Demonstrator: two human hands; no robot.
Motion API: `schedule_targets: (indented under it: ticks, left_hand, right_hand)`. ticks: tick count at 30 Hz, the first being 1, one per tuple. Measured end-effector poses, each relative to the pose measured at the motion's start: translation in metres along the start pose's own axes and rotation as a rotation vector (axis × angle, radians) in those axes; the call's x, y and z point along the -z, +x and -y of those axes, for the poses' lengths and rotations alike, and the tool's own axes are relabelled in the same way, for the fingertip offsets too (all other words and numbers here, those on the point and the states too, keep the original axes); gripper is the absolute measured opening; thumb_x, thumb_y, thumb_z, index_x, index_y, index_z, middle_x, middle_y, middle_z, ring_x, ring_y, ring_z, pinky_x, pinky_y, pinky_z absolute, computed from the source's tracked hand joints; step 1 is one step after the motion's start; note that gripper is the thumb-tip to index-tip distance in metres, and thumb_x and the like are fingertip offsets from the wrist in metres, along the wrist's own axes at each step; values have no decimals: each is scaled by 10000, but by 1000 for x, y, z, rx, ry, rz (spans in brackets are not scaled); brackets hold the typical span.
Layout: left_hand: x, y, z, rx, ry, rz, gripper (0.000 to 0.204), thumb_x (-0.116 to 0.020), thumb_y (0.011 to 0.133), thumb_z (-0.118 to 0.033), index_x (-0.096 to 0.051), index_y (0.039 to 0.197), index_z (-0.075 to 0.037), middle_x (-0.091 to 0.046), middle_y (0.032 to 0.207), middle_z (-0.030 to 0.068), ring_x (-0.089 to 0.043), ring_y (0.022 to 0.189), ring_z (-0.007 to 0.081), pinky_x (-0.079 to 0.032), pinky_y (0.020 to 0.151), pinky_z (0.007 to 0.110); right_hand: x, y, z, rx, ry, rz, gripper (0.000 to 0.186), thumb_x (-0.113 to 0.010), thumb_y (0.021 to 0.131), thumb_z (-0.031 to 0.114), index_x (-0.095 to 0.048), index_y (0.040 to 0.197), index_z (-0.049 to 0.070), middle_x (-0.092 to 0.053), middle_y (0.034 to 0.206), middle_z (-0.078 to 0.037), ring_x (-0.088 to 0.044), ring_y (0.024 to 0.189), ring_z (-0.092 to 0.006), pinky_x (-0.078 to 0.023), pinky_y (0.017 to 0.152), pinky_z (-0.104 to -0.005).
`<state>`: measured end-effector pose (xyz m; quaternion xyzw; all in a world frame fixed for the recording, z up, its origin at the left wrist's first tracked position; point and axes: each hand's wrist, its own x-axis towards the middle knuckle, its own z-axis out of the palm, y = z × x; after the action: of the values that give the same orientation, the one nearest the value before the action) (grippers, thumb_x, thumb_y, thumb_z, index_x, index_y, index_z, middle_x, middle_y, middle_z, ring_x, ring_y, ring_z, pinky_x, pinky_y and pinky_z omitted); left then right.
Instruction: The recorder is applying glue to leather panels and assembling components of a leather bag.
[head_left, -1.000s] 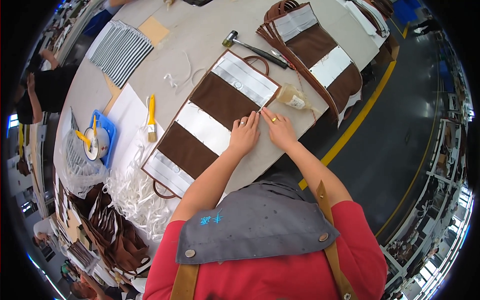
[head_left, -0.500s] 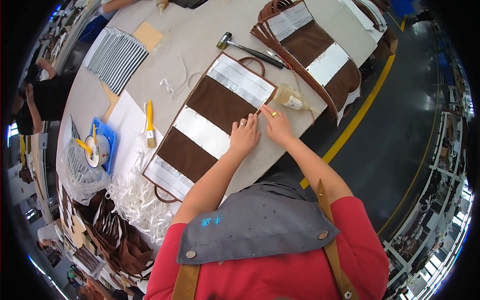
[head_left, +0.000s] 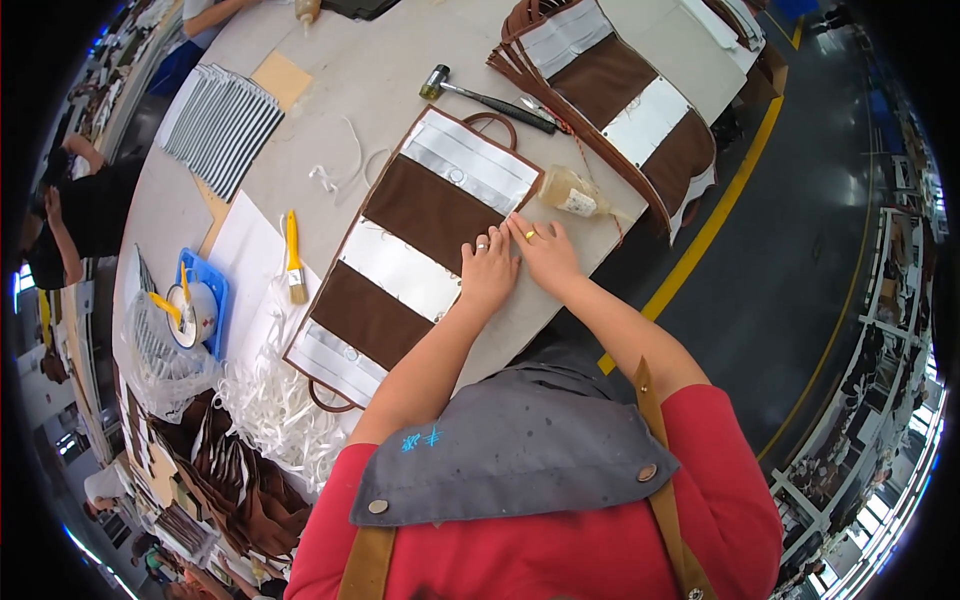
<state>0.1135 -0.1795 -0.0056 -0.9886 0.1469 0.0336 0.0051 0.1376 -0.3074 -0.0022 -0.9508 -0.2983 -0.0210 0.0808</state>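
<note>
A flat bag panel (head_left: pixel 430 195) in brown and white bands lies aslant on the table, with a brown handle loop at each end. Both my hands are at its right-hand long edge, side by side and almost touching. My left hand (head_left: pixel 489 270), a ring on one finger, has its fingertips bent over the edge. Pinched on the same edge, a bit nearer the far corner, are the fingers of my right hand (head_left: pixel 545 252), which also wears a ring. The fingertips partly hide the edge between them.
Right of the panel lies a clear plastic bottle (head_left: pixel 574 192); beyond it are a hammer (head_left: pixel 490 100) and a stack of similar panels (head_left: pixel 640 120). To the left are a yellow-handled brush (head_left: pixel 294 258), a pot (head_left: pixel 192 313) in a blue tray (head_left: pixel 218 290), white strips (head_left: pixel 280 405) and striped pieces (head_left: pixel 222 125).
My right hand has shifted slightly along the edge toward my left hand, and their fingers are closer together. The whole view has moved a little; the panel stays in place on the table.
</note>
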Motion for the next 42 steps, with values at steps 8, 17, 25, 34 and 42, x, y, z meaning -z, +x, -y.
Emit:
schedule_targets:
  ticks: [8, 17, 25, 34, 42]
  left_hand:
    - [12, -17, 51, 191, -592, -203, 364, -509, 734, -131, -456, 1086, -51, -458, 1009, 134, -440, 921, 309, -360, 748, 396]
    - [16, -166, 46, 259, -599, -259, 220, -502, 707, -33, -526, 925, -56, -487, 903, 97, -453, 829, 263, -366, 685, 353]
    - [29, -179, 27, 370, -644, -377, 221, -483, 721, -24, -510, 940, -47, -489, 881, 80, -470, 783, 253, -374, 660, 353]
    - [24, -219, 31, 725, -659, -467, 223, -501, 698, -18, -522, 919, -40, -491, 881, 103, -483, 781, 279, -399, 669, 370]
    - [-5, -260, 66, 1148, -298, -686, 308, -510, 694, -36, -483, 1001, -26, -436, 974, 159, -458, 850, 303, -387, 735, 361]
  right_hand:
    - [-1, 1, -9, -172, 367, 20, 474, -481, 659, 31, -433, 1129, 63, -461, 1077, -49, -453, 947, -224, -348, 825, -358]
    - [0, -56, 14, -24, 194, -66, 436, -485, 651, 21, -454, 1083, 60, -407, 1111, -128, -390, 1032, -265, -310, 887, -399]
    - [-3, -6, 28, 181, 416, 167, 216, -452, 685, 10, -500, 893, 39, -497, 842, -142, -487, 815, -322, -395, 691, -405]
    - [-10, -5, 61, 276, 563, 335, 171, -457, 712, 49, -509, 868, 98, -507, 827, -112, -522, 699, -311, -430, 603, -395]
    - [-15, 6, 50, 225, 731, 400, 130, -428, 734, 41, -513, 829, 69, -501, 802, -118, -514, 703, -285, -418, 597, -359]
